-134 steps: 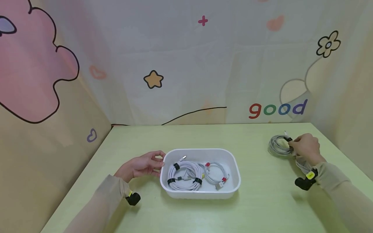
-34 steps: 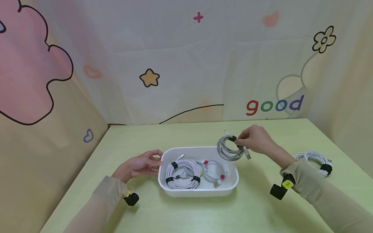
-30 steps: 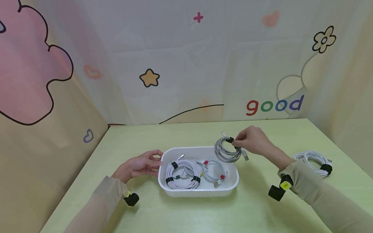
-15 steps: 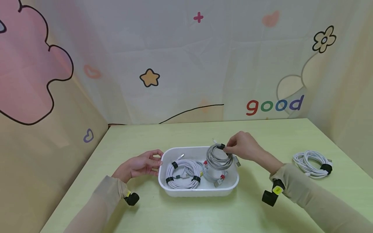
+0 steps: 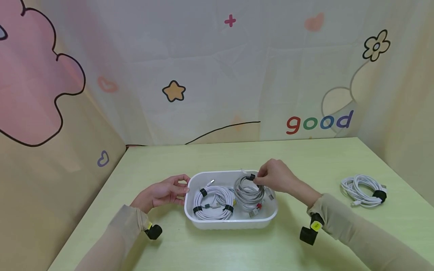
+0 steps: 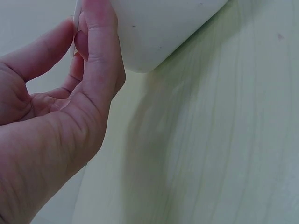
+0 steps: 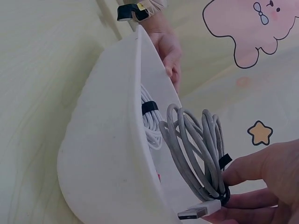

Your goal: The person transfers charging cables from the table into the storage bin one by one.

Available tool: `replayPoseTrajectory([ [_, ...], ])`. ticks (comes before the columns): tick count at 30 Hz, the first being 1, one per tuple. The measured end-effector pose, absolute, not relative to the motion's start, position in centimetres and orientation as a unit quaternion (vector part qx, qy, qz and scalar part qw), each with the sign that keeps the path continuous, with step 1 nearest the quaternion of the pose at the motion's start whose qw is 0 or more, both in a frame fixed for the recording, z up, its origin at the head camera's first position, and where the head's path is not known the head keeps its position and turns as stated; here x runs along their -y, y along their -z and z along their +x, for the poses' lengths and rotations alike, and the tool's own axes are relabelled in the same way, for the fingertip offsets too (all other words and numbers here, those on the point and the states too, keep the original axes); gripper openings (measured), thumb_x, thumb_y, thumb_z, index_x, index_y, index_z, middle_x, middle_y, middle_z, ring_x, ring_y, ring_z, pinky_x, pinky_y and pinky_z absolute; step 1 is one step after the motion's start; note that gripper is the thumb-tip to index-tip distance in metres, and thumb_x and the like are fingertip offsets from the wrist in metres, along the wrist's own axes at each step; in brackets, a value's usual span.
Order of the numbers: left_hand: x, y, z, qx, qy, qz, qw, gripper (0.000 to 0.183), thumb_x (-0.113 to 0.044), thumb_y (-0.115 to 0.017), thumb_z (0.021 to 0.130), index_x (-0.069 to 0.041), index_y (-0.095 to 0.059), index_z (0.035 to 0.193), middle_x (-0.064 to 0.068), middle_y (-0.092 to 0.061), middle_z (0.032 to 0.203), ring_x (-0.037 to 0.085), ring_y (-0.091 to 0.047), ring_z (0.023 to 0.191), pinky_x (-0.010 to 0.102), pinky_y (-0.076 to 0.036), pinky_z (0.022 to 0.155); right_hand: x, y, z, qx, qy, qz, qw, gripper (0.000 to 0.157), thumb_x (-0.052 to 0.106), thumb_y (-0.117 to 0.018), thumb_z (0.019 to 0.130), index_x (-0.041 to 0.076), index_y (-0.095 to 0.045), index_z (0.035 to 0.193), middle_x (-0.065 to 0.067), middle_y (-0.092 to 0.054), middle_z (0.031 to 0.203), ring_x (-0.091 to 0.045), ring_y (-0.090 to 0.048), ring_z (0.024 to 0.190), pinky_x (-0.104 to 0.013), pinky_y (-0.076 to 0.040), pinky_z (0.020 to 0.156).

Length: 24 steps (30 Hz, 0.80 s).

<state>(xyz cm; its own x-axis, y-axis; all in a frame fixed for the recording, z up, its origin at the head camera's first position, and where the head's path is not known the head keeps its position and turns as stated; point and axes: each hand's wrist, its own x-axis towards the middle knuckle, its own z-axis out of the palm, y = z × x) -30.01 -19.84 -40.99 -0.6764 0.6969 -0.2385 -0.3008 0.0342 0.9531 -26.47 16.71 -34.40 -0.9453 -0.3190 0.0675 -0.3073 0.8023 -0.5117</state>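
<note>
My right hand [image 5: 276, 176] pinches a coiled grey USB cable [image 5: 249, 194] by its black strap, low over the right half of a white plastic bin [image 5: 231, 225]. In the right wrist view the grey coil hangs at the bin's rim, its USB plug [image 7: 200, 211] pointing out. My left hand [image 5: 166, 191] grips the bin's left rim between thumb and fingers, as the left wrist view also shows. Inside the bin, a white cable coil [image 5: 213, 214] with black straps lies at the left. A thinner cable with red ties [image 5: 259, 206] is mostly hidden under the grey coil.
Another white cable coil [image 5: 364, 191] with a black strap lies on the table at the right. The pale green table [image 5: 217, 250] meets a printed curtain [image 5: 210, 75] at its back edge.
My right hand has picked up the grey cable from the table's right side, carried it left and lowered it into the bin's right half. The left hand stays on the rim.
</note>
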Motion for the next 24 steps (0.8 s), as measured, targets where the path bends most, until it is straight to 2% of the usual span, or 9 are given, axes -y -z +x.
replayPoseTrajectory([
  [4,19.8,41.1,-30.0,-0.617,-0.675,0.162,0.37,0.019,-0.003,-0.054,0.096,-0.009,-0.045,0.111,0.002,-0.063,0.097,0.013,-0.063,0.085,0.031,-0.059,0.075,-16.6,34.6,-26.2,-0.952,0.258,-0.163,0.027,0.014,0.018,-0.072,0.084,0.006,-0.074,0.078,-0.002,-0.067,0.067,-0.013,-0.052,0.061,-0.023,-0.043,0.053],
  [8,19.8,41.2,-29.9,-0.616,-0.676,0.159,0.372,0.02,-0.003,-0.055,0.096,-0.01,-0.045,0.111,0.001,-0.064,0.097,0.013,-0.063,0.085,0.031,-0.059,0.075,-17.1,34.5,-25.8,-0.954,0.248,-0.164,0.035,0.022,0.027,-0.071,0.086,0.007,-0.076,0.084,-0.003,-0.069,0.07,-0.013,-0.053,0.063,-0.023,-0.043,0.054],
  [11,19.7,41.2,-29.9,-0.614,-0.678,0.155,0.374,0.019,-0.002,-0.054,0.096,-0.01,-0.045,0.111,0.001,-0.064,0.096,0.013,-0.063,0.084,0.031,-0.059,0.075,-18.2,34.2,-25.5,-0.957,0.244,-0.16,0.005,0.028,0.032,-0.068,0.089,0.005,-0.075,0.087,-0.004,-0.069,0.073,-0.013,-0.055,0.063,-0.024,-0.044,0.054],
  [14,19.7,41.2,-29.9,-0.611,-0.68,0.154,0.374,0.018,-0.001,-0.052,0.096,-0.01,-0.045,0.111,0.002,-0.063,0.095,0.014,-0.064,0.084,0.031,-0.059,0.075,-20.3,33.7,-25.6,-0.959,0.236,-0.149,-0.047,0.028,0.03,-0.065,0.091,0.004,-0.073,0.089,-0.005,-0.069,0.074,-0.015,-0.056,0.063,-0.025,-0.046,0.055],
  [19,19.4,41.1,-29.9,-0.616,-0.679,0.151,0.37,0.019,-0.001,-0.053,0.096,-0.01,-0.045,0.11,0.003,-0.063,0.097,0.014,-0.064,0.084,0.032,-0.059,0.074,-25.5,33.3,-26.1,-0.963,0.22,-0.096,-0.124,0.029,0.026,-0.061,0.093,-0.001,-0.072,0.094,-0.014,-0.071,0.082,-0.021,-0.062,0.069,-0.028,-0.048,0.057],
  [24,19.7,41.1,-30.0,-0.624,-0.673,0.148,0.367,0.018,-0.002,-0.053,0.096,-0.01,-0.045,0.111,0.003,-0.063,0.098,0.014,-0.063,0.085,0.033,-0.059,0.076,-31.8,33.8,-26.7,-0.966,0.213,-0.033,-0.145,0.034,0.024,-0.055,0.095,-0.007,-0.068,0.1,-0.024,-0.069,0.09,-0.032,-0.063,0.074,-0.035,-0.047,0.057],
])
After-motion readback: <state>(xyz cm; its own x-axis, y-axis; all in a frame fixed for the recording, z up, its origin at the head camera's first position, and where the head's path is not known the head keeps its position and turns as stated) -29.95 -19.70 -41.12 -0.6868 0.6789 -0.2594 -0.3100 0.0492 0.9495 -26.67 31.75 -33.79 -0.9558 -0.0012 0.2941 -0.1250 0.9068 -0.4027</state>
